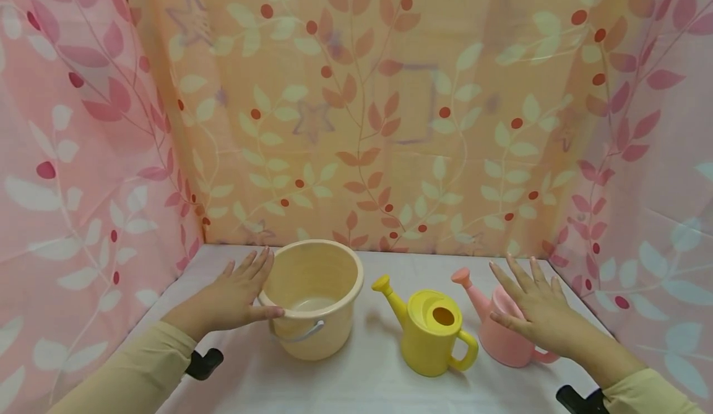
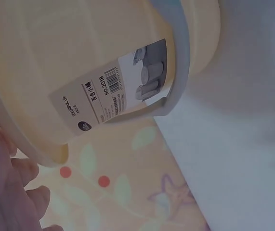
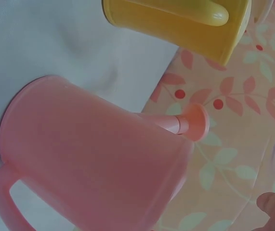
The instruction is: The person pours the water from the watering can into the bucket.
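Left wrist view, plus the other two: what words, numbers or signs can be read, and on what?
"COLORFUL Life": label on the cream bucket.
"NO.2018": same label.
"百合小桶": same label.
Barcode digits, small print and round logo: too small or blurred to read.
Yellow watering can, pink watering can: no text visible.

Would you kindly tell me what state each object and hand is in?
Cream bucket: upright, open-topped, nothing visible inside.
Bucket handle: lowered against the side.
Yellow watering can: upright, top hole uncovered.
Pink watering can: upright, top partly hidden.
Left hand: fingers extended at the bucket's rim; contact unclear.
Right hand: fingers spread, holding nothing.
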The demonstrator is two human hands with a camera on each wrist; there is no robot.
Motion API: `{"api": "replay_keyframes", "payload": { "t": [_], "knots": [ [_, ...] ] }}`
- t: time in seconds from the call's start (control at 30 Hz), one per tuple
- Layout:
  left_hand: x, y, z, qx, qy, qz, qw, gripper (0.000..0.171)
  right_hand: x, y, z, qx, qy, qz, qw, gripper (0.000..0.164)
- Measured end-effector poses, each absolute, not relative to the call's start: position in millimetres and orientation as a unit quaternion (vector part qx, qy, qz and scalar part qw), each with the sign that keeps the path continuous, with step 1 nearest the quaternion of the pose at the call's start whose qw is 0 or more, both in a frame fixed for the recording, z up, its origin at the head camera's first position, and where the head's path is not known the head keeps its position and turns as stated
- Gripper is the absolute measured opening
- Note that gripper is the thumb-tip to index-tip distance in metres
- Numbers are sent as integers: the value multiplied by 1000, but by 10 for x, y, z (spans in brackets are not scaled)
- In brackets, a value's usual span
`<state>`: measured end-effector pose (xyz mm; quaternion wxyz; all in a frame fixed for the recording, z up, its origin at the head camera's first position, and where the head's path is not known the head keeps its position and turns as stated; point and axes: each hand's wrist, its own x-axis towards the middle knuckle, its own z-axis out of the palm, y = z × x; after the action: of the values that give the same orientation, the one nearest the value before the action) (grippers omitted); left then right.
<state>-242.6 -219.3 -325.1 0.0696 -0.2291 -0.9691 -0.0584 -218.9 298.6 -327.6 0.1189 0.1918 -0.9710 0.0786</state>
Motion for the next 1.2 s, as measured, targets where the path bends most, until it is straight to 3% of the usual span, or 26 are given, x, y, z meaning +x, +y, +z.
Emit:
{"api": "replay_keyframes", "payload": {
  "t": [0.53, 1.2],
  "knots": [
    [-2442, -2189, -3254, -235, -967, -101, 12, 114, -2245, 2941, -3286, 198, -970, 77, 118, 84],
    [-2446, -2169, -3196, -239, -965, -109, -9, 115, -2287, 2853, -3294, 213, -964, 114, 109, 83]
  ]
}}
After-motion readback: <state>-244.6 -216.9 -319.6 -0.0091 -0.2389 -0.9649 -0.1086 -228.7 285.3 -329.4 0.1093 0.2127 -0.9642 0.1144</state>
